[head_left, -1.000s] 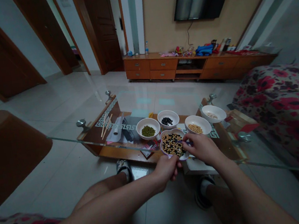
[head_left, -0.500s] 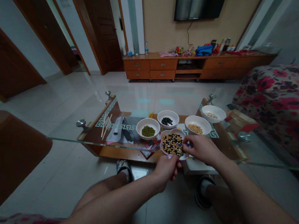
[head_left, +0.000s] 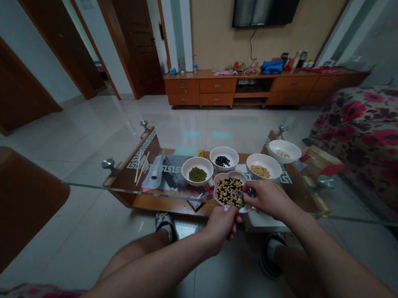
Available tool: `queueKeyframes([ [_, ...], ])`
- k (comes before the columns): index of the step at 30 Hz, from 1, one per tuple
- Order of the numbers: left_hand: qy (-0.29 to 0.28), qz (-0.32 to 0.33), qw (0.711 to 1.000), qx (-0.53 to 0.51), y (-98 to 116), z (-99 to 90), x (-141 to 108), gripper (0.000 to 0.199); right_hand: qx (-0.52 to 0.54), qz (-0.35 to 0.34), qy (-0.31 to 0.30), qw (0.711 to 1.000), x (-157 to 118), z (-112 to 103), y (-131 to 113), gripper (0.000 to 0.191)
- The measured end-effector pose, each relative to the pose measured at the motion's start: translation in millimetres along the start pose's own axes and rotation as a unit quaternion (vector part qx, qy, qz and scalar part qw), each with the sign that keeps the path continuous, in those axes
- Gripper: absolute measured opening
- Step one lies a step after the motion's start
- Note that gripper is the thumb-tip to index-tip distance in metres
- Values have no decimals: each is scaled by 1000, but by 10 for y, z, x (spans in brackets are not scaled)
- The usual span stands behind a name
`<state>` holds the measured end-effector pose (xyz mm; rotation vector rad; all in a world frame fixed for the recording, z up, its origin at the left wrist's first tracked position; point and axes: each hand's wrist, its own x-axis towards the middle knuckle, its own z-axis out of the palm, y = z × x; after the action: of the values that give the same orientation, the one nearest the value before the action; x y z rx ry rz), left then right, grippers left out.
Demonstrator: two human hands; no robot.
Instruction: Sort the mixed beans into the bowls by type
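Note:
A white bowl of mixed dark and pale beans sits at the near side of the group of bowls. My left hand grips its near rim. My right hand holds a thin utensil with a bluish handle, its end over the beans. Farther back stand a bowl of green mung beans, a bowl of black beans, a bowl of yellow soybeans and a bowl of pale beans.
The bowls stand on a glass-topped table with a wooden shelf beneath, holding chopsticks and papers. My sandalled feet show below it. A red-flowered sofa lies to the right, and a wooden TV cabinet stands far ahead.
My right hand and the utensil have shifted slightly over the mixed beans. My left hand, the bowls and the table look unchanged.

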<state>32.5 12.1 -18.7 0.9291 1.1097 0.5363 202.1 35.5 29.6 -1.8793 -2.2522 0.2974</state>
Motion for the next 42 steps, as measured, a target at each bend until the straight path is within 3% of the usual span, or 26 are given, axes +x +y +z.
queueKeyframes([
  [42,4,-4,1000,4,24,14,4,24,15,-13,-8,1000,1,-16,-31,18],
])
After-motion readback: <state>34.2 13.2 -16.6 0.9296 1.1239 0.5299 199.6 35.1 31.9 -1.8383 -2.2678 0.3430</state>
